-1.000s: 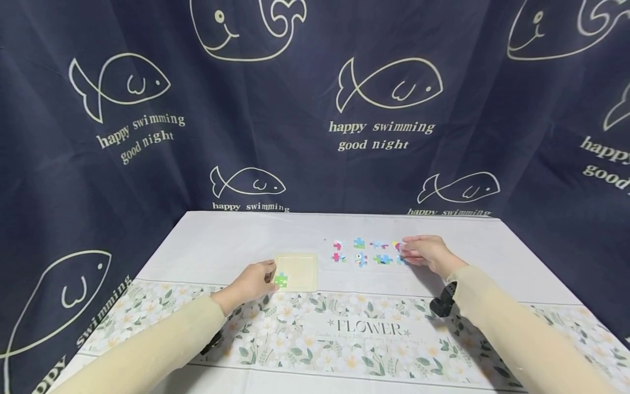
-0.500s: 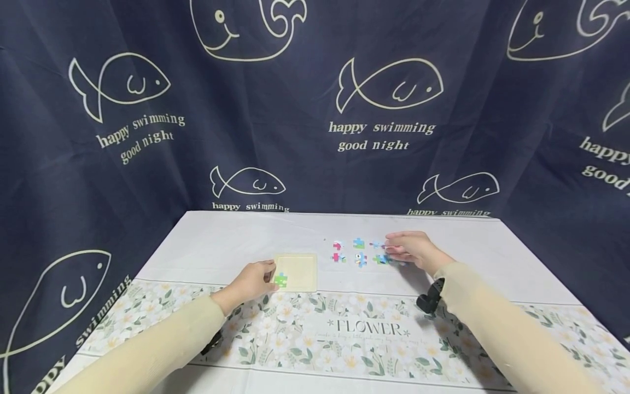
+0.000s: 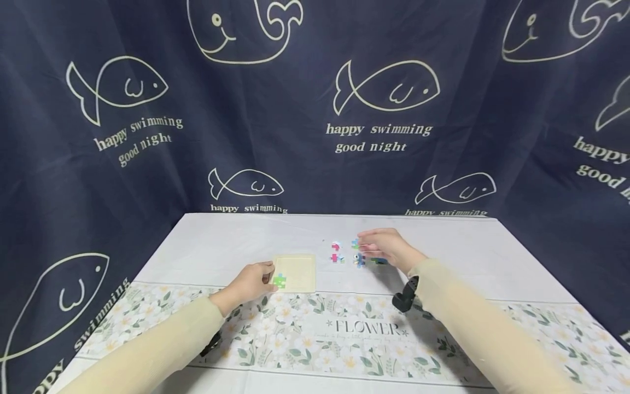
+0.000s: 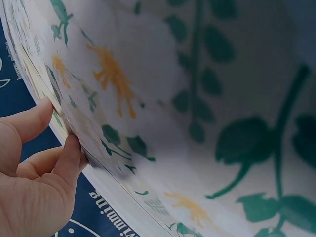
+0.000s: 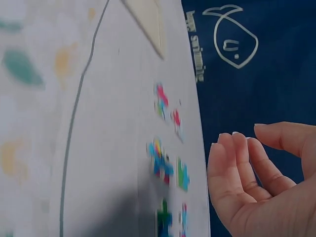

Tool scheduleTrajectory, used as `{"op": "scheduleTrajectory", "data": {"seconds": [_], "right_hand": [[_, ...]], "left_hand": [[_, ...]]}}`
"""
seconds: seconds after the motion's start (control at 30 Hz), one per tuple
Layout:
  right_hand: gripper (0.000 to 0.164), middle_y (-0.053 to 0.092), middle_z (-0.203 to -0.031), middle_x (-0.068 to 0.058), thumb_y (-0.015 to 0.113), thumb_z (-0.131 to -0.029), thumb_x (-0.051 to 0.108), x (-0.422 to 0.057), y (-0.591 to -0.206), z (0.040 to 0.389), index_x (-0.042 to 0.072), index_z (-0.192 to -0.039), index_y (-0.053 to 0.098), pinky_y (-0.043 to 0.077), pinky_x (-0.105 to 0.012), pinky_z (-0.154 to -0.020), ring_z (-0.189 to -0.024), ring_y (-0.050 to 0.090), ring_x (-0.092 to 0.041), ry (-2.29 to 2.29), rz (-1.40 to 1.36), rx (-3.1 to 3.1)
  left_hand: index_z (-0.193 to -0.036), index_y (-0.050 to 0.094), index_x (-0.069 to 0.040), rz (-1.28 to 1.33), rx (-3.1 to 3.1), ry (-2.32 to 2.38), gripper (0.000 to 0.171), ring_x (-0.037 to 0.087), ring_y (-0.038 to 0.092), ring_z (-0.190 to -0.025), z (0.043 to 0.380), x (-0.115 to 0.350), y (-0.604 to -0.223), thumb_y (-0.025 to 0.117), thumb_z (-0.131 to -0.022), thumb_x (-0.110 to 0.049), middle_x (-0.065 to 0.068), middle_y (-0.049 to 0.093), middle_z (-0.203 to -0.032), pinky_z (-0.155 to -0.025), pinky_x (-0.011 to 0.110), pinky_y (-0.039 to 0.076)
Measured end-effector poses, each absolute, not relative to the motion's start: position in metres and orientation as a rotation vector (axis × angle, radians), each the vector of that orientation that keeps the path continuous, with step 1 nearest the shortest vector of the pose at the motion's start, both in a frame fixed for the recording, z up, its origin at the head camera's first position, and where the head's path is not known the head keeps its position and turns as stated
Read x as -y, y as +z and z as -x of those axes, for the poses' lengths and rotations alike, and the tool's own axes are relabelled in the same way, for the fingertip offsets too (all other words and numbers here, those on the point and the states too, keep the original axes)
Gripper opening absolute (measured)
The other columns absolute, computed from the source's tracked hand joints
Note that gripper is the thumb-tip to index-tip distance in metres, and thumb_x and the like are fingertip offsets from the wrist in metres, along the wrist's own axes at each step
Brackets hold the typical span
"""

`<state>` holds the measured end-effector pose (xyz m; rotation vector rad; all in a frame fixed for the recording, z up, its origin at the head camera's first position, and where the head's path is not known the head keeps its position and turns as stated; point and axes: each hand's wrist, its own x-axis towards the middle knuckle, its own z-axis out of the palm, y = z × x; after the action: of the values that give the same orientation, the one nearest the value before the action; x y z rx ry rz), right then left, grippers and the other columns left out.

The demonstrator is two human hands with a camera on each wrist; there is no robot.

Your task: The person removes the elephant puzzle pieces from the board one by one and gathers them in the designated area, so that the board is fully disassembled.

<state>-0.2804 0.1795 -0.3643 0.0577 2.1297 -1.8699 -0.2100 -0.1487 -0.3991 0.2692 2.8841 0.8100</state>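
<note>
A cream puzzle tray [image 3: 301, 272] lies left of centre on the table, with a green jigsaw piece [image 3: 279, 282] in its near left corner. My left hand [image 3: 249, 283] grips the tray's left edge between thumb and fingers; the left wrist view shows those fingertips [image 4: 74, 143] right at the edge. Over the loose jigsaw pieces hovers my right hand [image 3: 388, 249], fingers loosely bent and nothing between them in the right wrist view. Pink [image 3: 336, 258] and blue pieces [image 5: 160, 163] lie in two rows beneath and left of it, some hidden by the hand.
The white tablecloth [image 3: 246, 235] carries a floral band [image 3: 364, 350] along the front. Behind the table hangs a dark blue curtain [image 3: 305, 109] with fish prints. A black wrist device [image 3: 406, 295] sits under the right sleeve.
My right hand has moved left across the rows of jigsaw pieces, from the right end toward the middle. My left hand stays on the tray's edge. The head view has shifted slightly.
</note>
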Motion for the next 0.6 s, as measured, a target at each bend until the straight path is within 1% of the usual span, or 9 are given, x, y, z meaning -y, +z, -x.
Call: {"op": "scheduleTrajectory", "data": {"seconds": [0.2,0.3,0.33,0.4,0.5,0.6], "right_hand": [[0.040,0.068,-0.115,-0.022,0.058,-0.094,0.003,-0.154,-0.364,0.277,-0.013,-0.130,0.052,0.059,-0.031,-0.086,-0.081,0.070,-0.012,-1.864,-0.008,-2.090],[0.039,0.068,-0.114,-0.024,0.059,-0.093,0.002,-0.141,-0.364,0.276,-0.013,-0.129,0.053,0.059,-0.033,-0.087,-0.083,0.070,-0.015,-1.873,0.014,-2.061],[0.039,0.068,-0.113,-0.024,0.059,-0.093,0.002,-0.137,-0.364,0.276,-0.014,-0.128,0.053,0.058,-0.034,-0.089,-0.084,0.071,-0.016,-1.874,0.029,-2.052],[0.038,0.071,-0.106,-0.020,0.059,-0.093,0.002,-0.128,-0.364,0.275,-0.014,-0.128,0.053,0.058,-0.035,-0.090,-0.084,0.070,-0.016,-1.863,0.046,-2.042],[0.038,0.072,-0.096,-0.013,0.059,-0.093,0.002,-0.117,-0.365,0.273,-0.014,-0.126,0.055,0.059,-0.035,-0.088,-0.081,0.070,-0.016,-1.856,0.056,-2.024],[0.036,0.071,-0.095,-0.013,0.060,-0.092,0.002,-0.108,-0.367,0.271,-0.013,-0.125,0.056,0.059,-0.034,-0.086,-0.081,0.070,-0.016,-1.843,0.059,-2.012]], "left_hand": [[-0.135,0.048,0.010,-0.253,-2.875,0.831,0.061,0.038,0.043,-0.135,0.208,0.148,-0.399,0.074,-0.084,-0.011,0.019,0.041,-0.150,-0.110,0.046,0.041],[-0.136,0.047,0.010,-0.258,-2.881,0.825,0.062,0.038,0.041,-0.136,0.210,0.148,-0.401,0.073,-0.084,-0.012,0.019,0.040,-0.151,-0.111,0.046,0.039],[-0.136,0.047,0.010,-0.264,-2.886,0.818,0.062,0.038,0.042,-0.136,0.210,0.148,-0.401,0.073,-0.084,-0.013,0.019,0.040,-0.151,-0.110,0.046,0.040],[-0.136,0.048,0.009,-0.260,-2.890,0.805,0.062,0.038,0.042,-0.136,0.211,0.148,-0.402,0.074,-0.084,-0.014,0.019,0.040,-0.151,-0.110,0.045,0.040],[-0.135,0.048,0.010,-0.257,-2.889,0.800,0.062,0.038,0.043,-0.135,0.211,0.147,-0.402,0.074,-0.084,-0.013,0.019,0.041,-0.150,-0.110,0.045,0.041],[-0.134,0.049,0.011,-0.272,-2.892,0.798,0.060,0.039,0.044,-0.134,0.211,0.147,-0.401,0.074,-0.084,-0.012,0.020,0.041,-0.149,-0.109,0.046,0.042]]}}
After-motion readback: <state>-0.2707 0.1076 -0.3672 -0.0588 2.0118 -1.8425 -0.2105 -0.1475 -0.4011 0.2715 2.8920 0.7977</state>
